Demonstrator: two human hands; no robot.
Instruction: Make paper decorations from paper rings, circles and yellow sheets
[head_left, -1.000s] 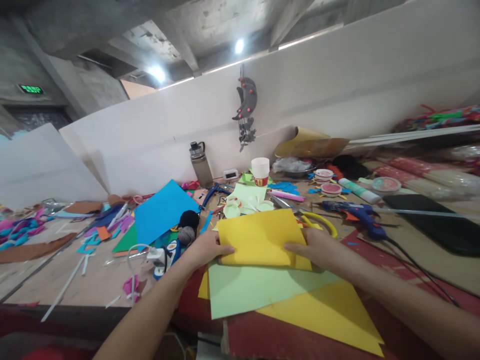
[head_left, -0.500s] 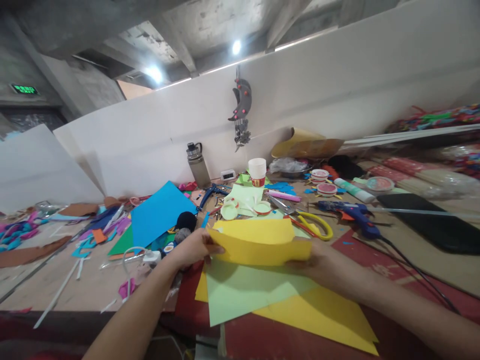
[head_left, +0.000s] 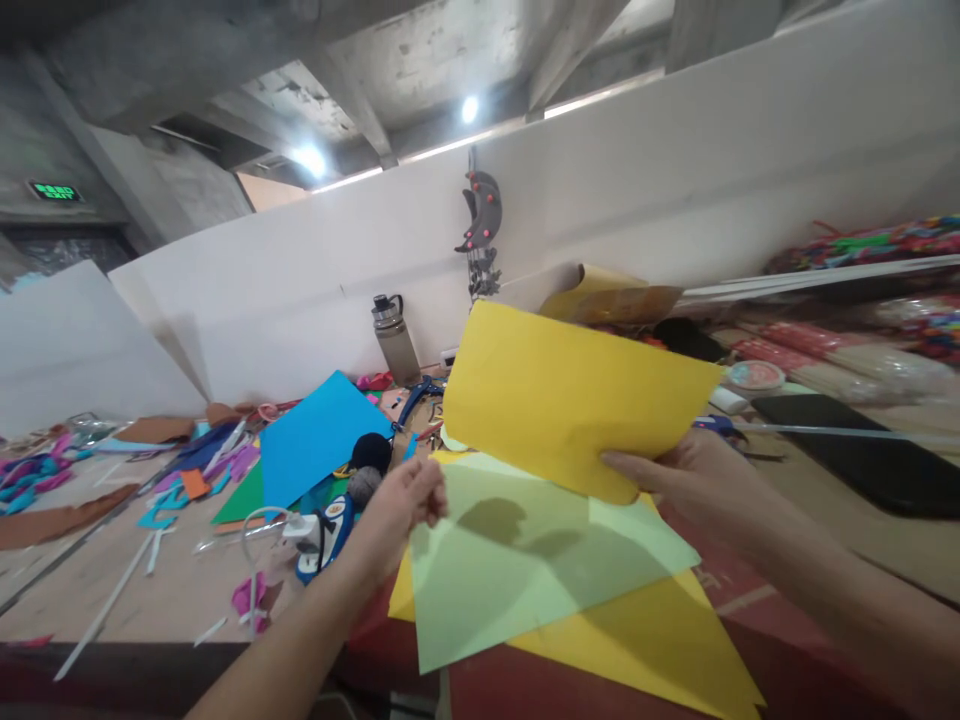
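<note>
My right hand (head_left: 694, 480) grips the lower right edge of a folded yellow paper sheet (head_left: 570, 395) and holds it up off the table, tilted toward me. My left hand (head_left: 409, 500) hovers just left of it above the table with its fingers curled loosely, and nothing shows in them. Under both hands a light green sheet (head_left: 525, 560) lies on top of a larger yellow sheet (head_left: 660, 630). The raised yellow sheet hides the cup, scissors and most of the glue gun behind it.
A blue sheet (head_left: 315, 435) and coloured scraps lie to the left, with two pom-poms (head_left: 371, 465) and a white plug (head_left: 304, 525) near my left hand. A grey bottle (head_left: 396, 340) stands by the white wall. A black mat (head_left: 862, 450) lies at right.
My right hand has lifted the yellow sheet up off the table and swung it upright. My left hand has let go of its left edge and drawn back slightly.
</note>
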